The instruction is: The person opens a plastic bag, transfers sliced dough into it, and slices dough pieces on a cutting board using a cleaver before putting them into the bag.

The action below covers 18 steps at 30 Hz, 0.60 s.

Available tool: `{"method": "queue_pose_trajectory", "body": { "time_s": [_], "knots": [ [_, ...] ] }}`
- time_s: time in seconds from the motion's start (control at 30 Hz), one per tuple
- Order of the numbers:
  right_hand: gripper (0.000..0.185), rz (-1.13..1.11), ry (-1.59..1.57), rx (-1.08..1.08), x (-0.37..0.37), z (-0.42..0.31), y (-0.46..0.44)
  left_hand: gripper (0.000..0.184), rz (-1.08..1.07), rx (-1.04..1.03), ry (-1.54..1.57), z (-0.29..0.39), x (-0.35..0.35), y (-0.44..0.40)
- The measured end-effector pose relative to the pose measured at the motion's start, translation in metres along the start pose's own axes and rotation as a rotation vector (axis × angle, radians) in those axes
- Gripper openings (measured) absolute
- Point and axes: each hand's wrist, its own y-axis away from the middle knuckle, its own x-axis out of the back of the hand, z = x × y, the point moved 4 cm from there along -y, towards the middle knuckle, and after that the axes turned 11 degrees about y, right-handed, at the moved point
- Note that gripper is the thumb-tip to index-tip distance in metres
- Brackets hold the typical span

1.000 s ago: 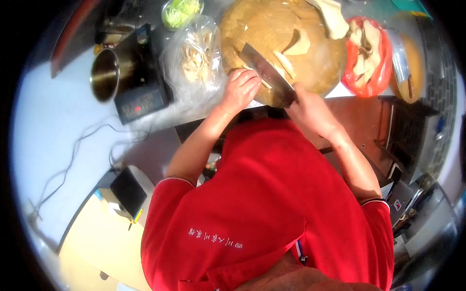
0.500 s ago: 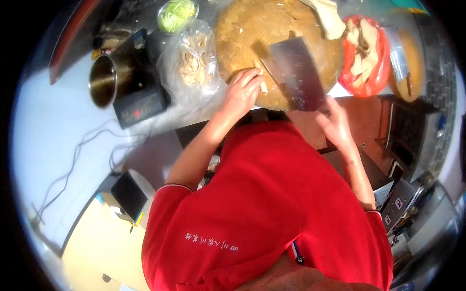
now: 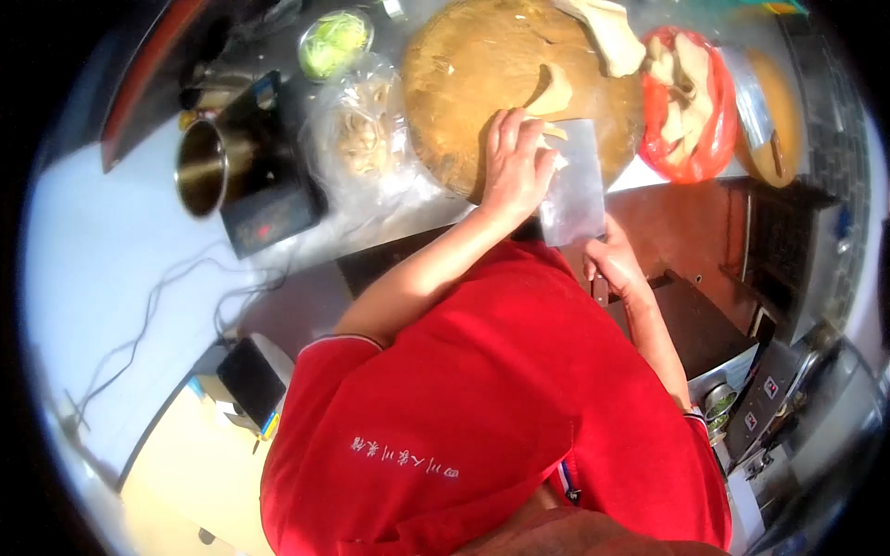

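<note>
My right hand [image 3: 616, 264] is wrapped round the brown handle of a broad cleaver [image 3: 572, 185], whose flat blade faces up at the near edge of the round wooden board [image 3: 454, 102]. Over the board, my left hand [image 3: 515, 167] has its fingers bent around pale strips [image 3: 553, 131] beside the blade. Just beyond the fingers lies a curved pale piece [image 3: 553, 91]. A larger pale piece [image 3: 612, 39] rests at the board's far right edge.
Right of the board are a red bag [image 3: 691, 111] of pale pieces and another knife [image 3: 753, 102] on a small board. To the left sit a clear bag [image 3: 362, 134], a bowl of green shreds [image 3: 334, 44], a scale [image 3: 269, 208] and a metal pot [image 3: 201, 169].
The cleaver has swung from the cutting spot to the board's near edge, blade now flat. My left hand has moved right and forward to the strips beside it.
</note>
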Motion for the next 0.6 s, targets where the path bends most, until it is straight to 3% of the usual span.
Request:
{"method": "queue_pose_trajectory", "body": {
  "time_s": [0.23, 0.43, 0.5, 0.6],
  "knots": [
    [0.041, -0.074, 0.172, 0.049, -0.056, -0.038, 0.005, 0.047, 0.093, -0.005, 0.047, 0.001, 0.019, 0.008],
    [0.041, -0.185, 0.378, 0.176, -0.116, -0.103, 0.026, 0.043, 0.373, -0.077, -0.047, 0.005, 0.108, 0.019],
    [0.040, -0.288, 0.404, 0.198, -0.145, -0.121, 0.022, 0.039, 0.488, -0.118, -0.076, -0.009, 0.148, 0.021],
    [0.039, -0.255, 0.530, 0.201, -0.179, -0.139, 0.021, 0.030, 0.603, 0.020, -0.031, -0.075, 0.184, 0.022]
  ]
}}
